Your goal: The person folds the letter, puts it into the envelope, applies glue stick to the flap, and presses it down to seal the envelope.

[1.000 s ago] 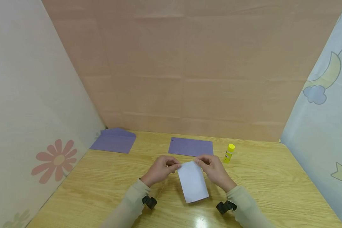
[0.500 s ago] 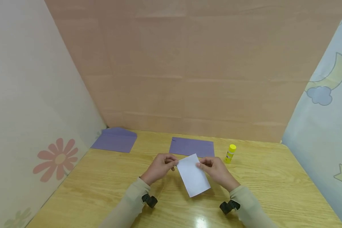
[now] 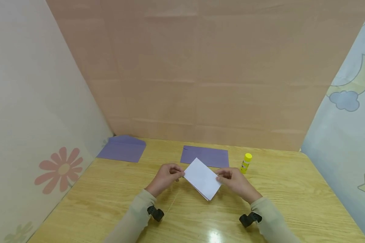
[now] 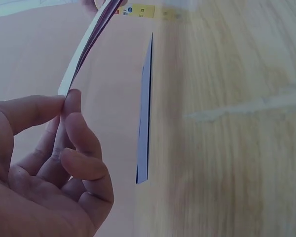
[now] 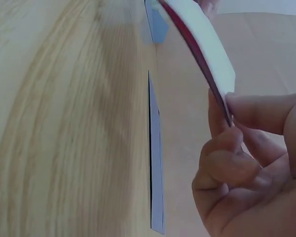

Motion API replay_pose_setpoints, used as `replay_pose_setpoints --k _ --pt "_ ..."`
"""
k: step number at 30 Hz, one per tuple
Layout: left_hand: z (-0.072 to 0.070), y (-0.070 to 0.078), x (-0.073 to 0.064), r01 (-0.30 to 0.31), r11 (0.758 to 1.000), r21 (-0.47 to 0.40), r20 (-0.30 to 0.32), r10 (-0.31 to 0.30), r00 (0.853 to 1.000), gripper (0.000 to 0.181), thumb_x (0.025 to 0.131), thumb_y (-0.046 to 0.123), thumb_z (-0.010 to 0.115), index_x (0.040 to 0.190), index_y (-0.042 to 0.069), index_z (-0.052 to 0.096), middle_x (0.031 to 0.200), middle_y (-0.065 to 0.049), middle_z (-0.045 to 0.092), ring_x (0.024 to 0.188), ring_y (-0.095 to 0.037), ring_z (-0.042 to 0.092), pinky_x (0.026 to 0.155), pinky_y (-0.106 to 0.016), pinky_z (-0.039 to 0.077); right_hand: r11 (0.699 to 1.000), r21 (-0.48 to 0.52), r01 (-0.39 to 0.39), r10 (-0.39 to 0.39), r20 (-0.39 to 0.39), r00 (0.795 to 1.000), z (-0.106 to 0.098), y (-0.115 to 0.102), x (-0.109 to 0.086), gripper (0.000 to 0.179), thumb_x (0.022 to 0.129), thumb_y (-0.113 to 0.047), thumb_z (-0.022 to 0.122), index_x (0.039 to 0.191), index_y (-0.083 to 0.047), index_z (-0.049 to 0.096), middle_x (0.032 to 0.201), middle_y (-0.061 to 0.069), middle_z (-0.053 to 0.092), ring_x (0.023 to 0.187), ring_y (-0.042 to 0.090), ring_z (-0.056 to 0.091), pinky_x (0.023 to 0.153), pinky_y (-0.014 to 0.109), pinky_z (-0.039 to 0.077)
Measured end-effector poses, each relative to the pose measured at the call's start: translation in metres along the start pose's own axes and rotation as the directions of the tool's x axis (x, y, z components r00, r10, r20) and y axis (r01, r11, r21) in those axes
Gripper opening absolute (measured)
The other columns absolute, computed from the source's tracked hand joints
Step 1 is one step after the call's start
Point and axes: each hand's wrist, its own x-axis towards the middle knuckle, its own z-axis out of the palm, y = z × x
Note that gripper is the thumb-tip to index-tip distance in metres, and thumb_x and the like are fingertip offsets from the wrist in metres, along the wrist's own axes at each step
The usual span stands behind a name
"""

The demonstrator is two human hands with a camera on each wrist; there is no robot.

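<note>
Held above the table in the head view is a white folded card (image 3: 202, 178), turned cornerwise and tilted. My left hand (image 3: 165, 177) pinches its left corner between thumb and forefinger. At the opposite corner my right hand (image 3: 238, 184) pinches it the same way. Seen edge-on in the right wrist view, the card (image 5: 204, 37) shows a dark red layer under its white face. The left wrist view also shows several thin layers along the card's edge (image 4: 86, 47). Just behind the card lies a purple envelope (image 3: 211, 156), its near edge partly covered.
A second purple envelope (image 3: 121, 151) with its flap raised lies at the back left. To the right of the middle envelope stands a yellow glue stick (image 3: 245, 163), capped. The wooden table (image 3: 182, 219) is bounded by a brown backdrop (image 3: 194, 84) and patterned side walls.
Between my hands the card has turned so its long side now slants from upper left to lower right. My hands have moved slightly apart, both still pinching it.
</note>
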Motion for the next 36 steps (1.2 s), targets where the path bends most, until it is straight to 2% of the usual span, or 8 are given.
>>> replay_pose_setpoints --k 4,11,15,18,21,28,33,36 --pt "-0.001 -0.003 -0.001 0.0 1.0 0.024 0.029 0.0 1.0 0.016 0.097 0.019 0.068 0.103 0.004 0.07 0.097 -0.008 0.069 0.095 -0.038 0.064 0.082 -0.047 0.055 0.999 -0.015 -0.034 0.033 -0.008 0.999 -0.002 0.002 -0.002 0.021 0.095 -0.017 0.069 0.11 -0.002 0.072 0.097 0.007 0.07 0.077 0.02 0.055 0.059 0.027 0.047" --pt "-0.006 -0.009 0.001 0.004 0.993 0.119 0.105 -0.016 0.994 0.016 0.097 0.02 0.068 0.1 0.005 0.072 0.092 -0.007 0.072 0.087 -0.028 0.067 0.075 -0.04 0.054 0.993 -0.082 -0.081 0.077 -0.045 0.996 -0.01 0.007 -0.004 0.013 0.095 -0.015 0.069 0.1 -0.005 0.076 0.097 0.005 0.069 0.082 0.016 0.057 0.066 0.028 0.049" --pt "-0.018 -0.016 0.003 0.009 0.96 0.28 0.038 -0.02 0.999 0.016 0.099 0.018 0.064 0.101 0.005 0.073 0.088 -0.001 0.071 0.083 -0.018 0.066 0.072 -0.035 0.053 0.982 -0.162 -0.097 0.091 -0.04 0.995 -0.016 0.012 -0.007 0.013 0.096 -0.008 0.065 0.102 -0.003 0.075 0.102 0.007 0.07 0.09 0.018 0.06 0.073 0.032 0.051" --pt "-0.035 -0.021 0.003 0.025 0.906 0.423 -0.067 0.004 0.998 0.016 0.099 0.014 0.061 0.103 0.003 0.073 0.092 -0.003 0.07 0.085 -0.019 0.065 0.074 -0.038 0.054 0.955 -0.262 -0.137 0.126 -0.061 0.99 -0.021 0.016 -0.01 0.012 0.096 -0.006 0.063 0.1 -0.004 0.074 0.101 0.007 0.07 0.089 0.02 0.06 0.073 0.034 0.051" --pt "-0.057 -0.024 0.003 0.106 0.831 0.546 -0.177 -0.009 0.984 0.021 0.098 0.014 0.06 0.11 0.001 0.071 0.105 -0.012 0.069 0.089 -0.028 0.067 0.077 -0.045 0.055 0.919 -0.351 -0.181 0.161 -0.086 0.983 -0.026 0.02 -0.013 0.013 0.094 -0.004 0.061 0.099 -0.004 0.073 0.1 0.008 0.068 0.09 0.023 0.061 0.074 0.039 0.052" --pt "-0.116 -0.046 0.01 0.322 0.594 0.737 -0.289 -0.154 0.945 0.058 0.097 0.032 0.054 0.141 -0.005 0.051 0.14 -0.034 0.049 0.127 -0.06 0.039 0.098 -0.073 0.034 0.871 -0.442 -0.217 0.176 -0.132 0.975 -0.034 0.027 -0.016 0.016 0.09 -0.004 0.061 0.103 -0.001 0.071 0.101 0.015 0.068 0.095 0.032 0.063 0.08 0.049 0.053" --pt "-0.136 -0.063 0.012 0.431 0.567 0.702 -0.315 -0.296 0.902 0.072 0.091 0.042 0.05 0.152 0.004 0.04 0.156 -0.03 0.03 0.136 -0.061 0.025 0.098 -0.079 0.023 0.858 -0.461 -0.227 0.173 -0.158 0.972 -0.037 0.027 -0.016 0.019 0.088 -0.007 0.064 0.105 0.0 0.069 0.102 0.018 0.068 0.097 0.035 0.064 0.082 0.052 0.053" --pt "-0.136 -0.063 0.011 0.433 0.551 0.714 -0.304 -0.314 0.9 0.072 0.09 0.041 0.05 0.151 0.004 0.041 0.156 -0.031 0.029 0.138 -0.06 0.022 0.1 -0.081 0.018 0.856 -0.465 -0.224 0.168 -0.16 0.973 -0.036 0.025 -0.016 0.018 0.089 -0.008 0.064 0.105 0.0 0.068 0.103 0.02 0.068 0.098 0.037 0.064 0.083 0.053 0.052"
